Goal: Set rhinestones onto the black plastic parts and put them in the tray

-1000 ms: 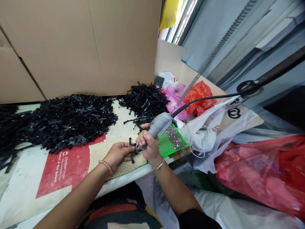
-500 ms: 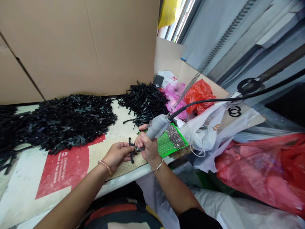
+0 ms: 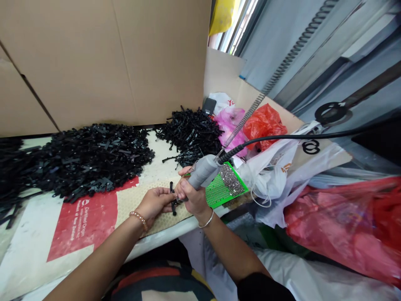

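My right hand (image 3: pixel 191 196) is wrapped round a grey electric screwdriver (image 3: pixel 204 170), which slants down to the left and hangs from a coil spring (image 3: pixel 261 97). Its tip meets a small black plastic part (image 3: pixel 173 207) lying on the tan textured mat (image 3: pixel 134 200). With thumb and fingers together, my left hand (image 3: pixel 156 202) pinches that black part from the left. The very tip of the screwdriver is hidden by my fingers. Just right of my right hand lies a green perforated tray (image 3: pixel 216 193) with a heap of small metal screws (image 3: pixel 231 179) on it.
Large heaps of black plastic parts (image 3: pixel 100 159) cover the back left of the table, with another pile (image 3: pixel 191 133) behind the tool. A black cable (image 3: pixel 297 136) runs off right. Pink and red plastic bags (image 3: pixel 265 125) crowd the right side; cardboard (image 3: pixel 103 62) stands behind.
The back end of the screwdriver has dipped slightly, and its cable hangs a little lower. My left hand keeps its pinch on the black part.
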Tool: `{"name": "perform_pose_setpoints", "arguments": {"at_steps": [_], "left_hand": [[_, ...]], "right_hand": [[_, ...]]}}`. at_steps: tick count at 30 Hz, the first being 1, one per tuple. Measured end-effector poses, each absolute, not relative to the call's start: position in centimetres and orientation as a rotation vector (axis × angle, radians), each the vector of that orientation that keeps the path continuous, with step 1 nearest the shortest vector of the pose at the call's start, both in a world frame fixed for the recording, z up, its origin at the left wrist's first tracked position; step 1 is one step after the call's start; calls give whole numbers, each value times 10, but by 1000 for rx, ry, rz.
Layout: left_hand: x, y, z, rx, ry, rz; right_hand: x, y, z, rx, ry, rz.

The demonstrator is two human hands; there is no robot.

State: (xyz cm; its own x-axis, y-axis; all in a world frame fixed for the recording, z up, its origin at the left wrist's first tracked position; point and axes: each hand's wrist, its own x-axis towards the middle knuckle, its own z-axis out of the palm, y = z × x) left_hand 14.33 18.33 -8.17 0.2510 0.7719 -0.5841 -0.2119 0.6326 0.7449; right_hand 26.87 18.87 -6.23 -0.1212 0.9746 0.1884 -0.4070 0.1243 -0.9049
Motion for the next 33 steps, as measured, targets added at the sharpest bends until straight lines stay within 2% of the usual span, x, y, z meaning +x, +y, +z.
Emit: {"name": "perform_pose_setpoints", "arguments": {"at_steps": [4,24,29,33], "left_hand": [[144,184,-82,597,1129,726],[144,183,-80,588,1119,734],[146,182,-77,547,1164,734],[147,181,-73,531,1181,738]], "right_hand": [[268,189,-60,-597,-1087,1345],[274,187,-49,-588,-1092,1291],[305,194,-30,-741,-1232,1218],[337,198,-43,-889,-1431,1226]]}}
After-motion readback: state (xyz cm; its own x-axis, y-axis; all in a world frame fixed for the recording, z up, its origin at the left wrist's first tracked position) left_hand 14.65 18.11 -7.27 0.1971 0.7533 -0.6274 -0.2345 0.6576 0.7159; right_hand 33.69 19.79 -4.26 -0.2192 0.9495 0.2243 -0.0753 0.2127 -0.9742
